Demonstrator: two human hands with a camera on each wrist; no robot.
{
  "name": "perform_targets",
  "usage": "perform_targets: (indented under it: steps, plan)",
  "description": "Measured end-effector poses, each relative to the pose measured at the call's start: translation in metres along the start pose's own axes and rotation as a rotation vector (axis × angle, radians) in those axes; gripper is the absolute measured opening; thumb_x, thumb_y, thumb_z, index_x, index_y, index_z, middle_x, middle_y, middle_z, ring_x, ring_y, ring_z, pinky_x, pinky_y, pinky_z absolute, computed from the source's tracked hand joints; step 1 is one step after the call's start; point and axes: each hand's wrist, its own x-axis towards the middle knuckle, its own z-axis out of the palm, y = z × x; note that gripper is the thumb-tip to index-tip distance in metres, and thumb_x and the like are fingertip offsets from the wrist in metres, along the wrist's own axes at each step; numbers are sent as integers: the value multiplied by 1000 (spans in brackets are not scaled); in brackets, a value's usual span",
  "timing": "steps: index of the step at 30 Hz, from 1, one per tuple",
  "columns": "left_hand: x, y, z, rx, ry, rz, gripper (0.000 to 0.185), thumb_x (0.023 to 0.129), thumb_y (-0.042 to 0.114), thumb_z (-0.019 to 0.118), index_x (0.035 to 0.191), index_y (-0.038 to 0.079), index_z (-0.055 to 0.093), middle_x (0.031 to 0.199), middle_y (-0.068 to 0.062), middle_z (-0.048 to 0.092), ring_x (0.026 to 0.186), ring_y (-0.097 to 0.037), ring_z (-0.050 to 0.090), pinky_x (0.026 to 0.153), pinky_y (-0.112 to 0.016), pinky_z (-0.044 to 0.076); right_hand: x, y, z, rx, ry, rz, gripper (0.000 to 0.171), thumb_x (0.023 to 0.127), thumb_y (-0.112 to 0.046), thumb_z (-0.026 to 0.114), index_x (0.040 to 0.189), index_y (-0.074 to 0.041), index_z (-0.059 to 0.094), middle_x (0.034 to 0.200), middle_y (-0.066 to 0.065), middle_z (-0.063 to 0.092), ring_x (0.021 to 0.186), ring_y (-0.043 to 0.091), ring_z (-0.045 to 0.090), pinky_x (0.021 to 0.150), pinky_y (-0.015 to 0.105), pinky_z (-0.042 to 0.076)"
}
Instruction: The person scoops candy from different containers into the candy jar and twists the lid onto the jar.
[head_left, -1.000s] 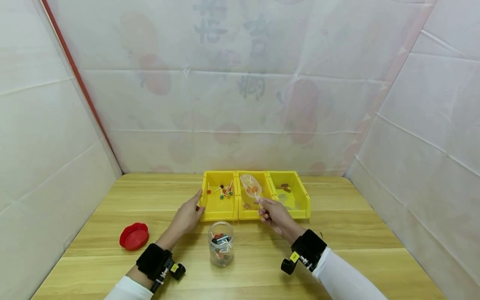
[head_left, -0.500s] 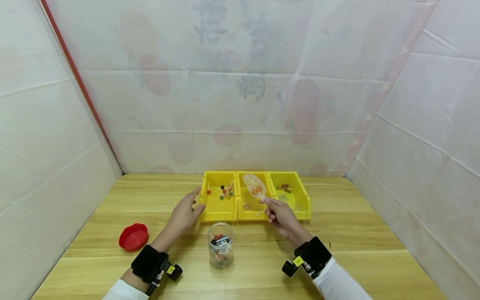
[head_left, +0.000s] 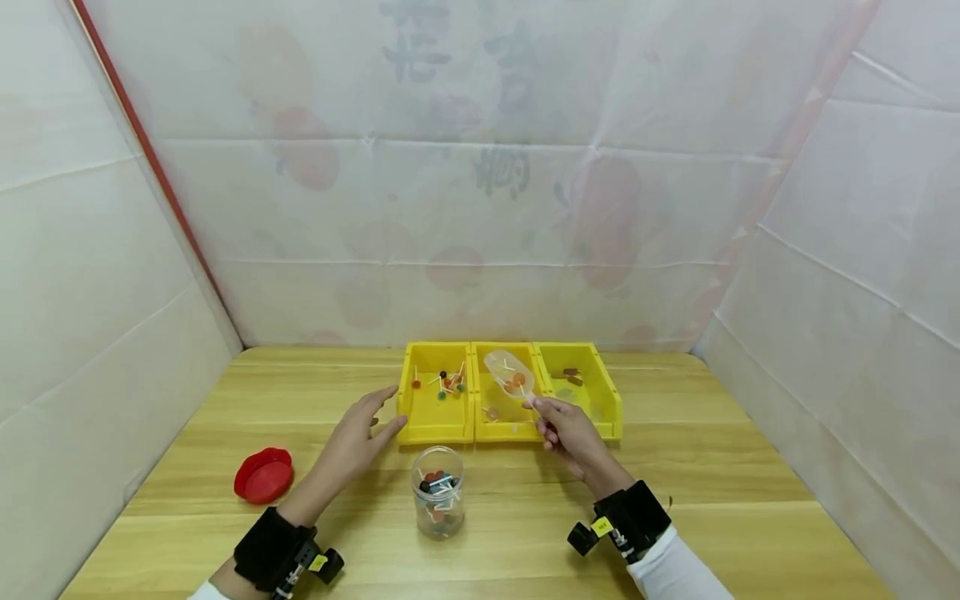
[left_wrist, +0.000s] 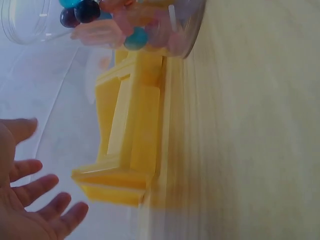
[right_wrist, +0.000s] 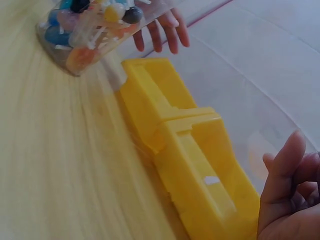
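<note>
My right hand (head_left: 573,435) pinches the handle of a clear plastic scoop (head_left: 497,363) over the middle yellow bin (head_left: 506,431). Orange lollipops (head_left: 514,382) lie in the scoop's bowl. My left hand (head_left: 356,440), fingers spread, is beside the left yellow bin (head_left: 437,433), which holds several lollipops (head_left: 447,383) of mixed colours. In the left wrist view that hand (left_wrist: 37,200) appears empty, apart from the bin (left_wrist: 142,135). A clear jar (head_left: 438,521) with many-coloured lollipops stands upright and uncovered in front of the bins.
The right yellow bin (head_left: 609,400) holds a few brown pieces (head_left: 572,377). A red scalloped lid (head_left: 264,477) lies on the wooden table (head_left: 720,467) at the left. White sheeting (head_left: 480,208) hangs behind and at both sides.
My left hand has come off the left bin's side and moved slightly left and back. The scoop in my right hand has shifted a little to the right over the middle bin.
</note>
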Motion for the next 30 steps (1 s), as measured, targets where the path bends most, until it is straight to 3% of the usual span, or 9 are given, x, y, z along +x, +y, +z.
perform_targets:
  steps: [5, 9, 13, 17, 22, 30]
  plan:
    - [-9, -2, 0, -117, -69, 14, 58, 98, 38, 59, 145, 5, 46, 143, -18, 48, 122, -35, 52, 96, -50, 48, -2, -5, -3, -10, -13, -17, 53, 98, -40, 58, 126, 5, 59, 66, -1, 51, 48, 5, 40, 46, 17, 44]
    - [-12, -3, 0, -203, -118, 46, 52, 100, 31, 57, 145, 7, 46, 140, -15, 51, 122, -31, 52, 98, -50, 46, -1, -9, -8, -2, -40, -15, 57, 98, -40, 58, 127, 10, 56, 65, -1, 51, 47, 4, 41, 45, 17, 44]
    - [-12, -3, -1, -267, -183, 126, 46, 103, 23, 53, 146, 11, 45, 137, -15, 53, 122, -31, 53, 99, -53, 45, 1, -15, -12, -23, -93, -19, 55, 99, -40, 56, 126, 8, 58, 67, -1, 51, 48, 4, 40, 46, 17, 45]
    - [-12, 0, -4, -334, -295, 208, 44, 105, 22, 49, 148, 13, 43, 140, -15, 52, 124, -31, 52, 99, -57, 43, 1, -21, -16, -66, -144, -39, 53, 100, -41, 55, 124, 6, 61, 70, -1, 50, 50, 5, 38, 48, 17, 45]
    - [-12, 2, -3, -412, -401, 277, 46, 103, 20, 51, 148, 15, 42, 144, -17, 48, 125, -30, 51, 100, -54, 44, -2, -26, -21, -78, -201, -47, 51, 100, -39, 55, 124, 5, 61, 69, -1, 49, 50, 5, 37, 48, 17, 43]
    - [-13, 4, 3, -489, -481, 341, 63, 97, 44, 58, 151, 20, 38, 144, -11, 49, 124, -24, 52, 100, -42, 46, -8, -34, -25, -88, -268, -62, 43, 101, -37, 54, 117, 1, 66, 67, -2, 48, 50, 5, 36, 47, 17, 41]
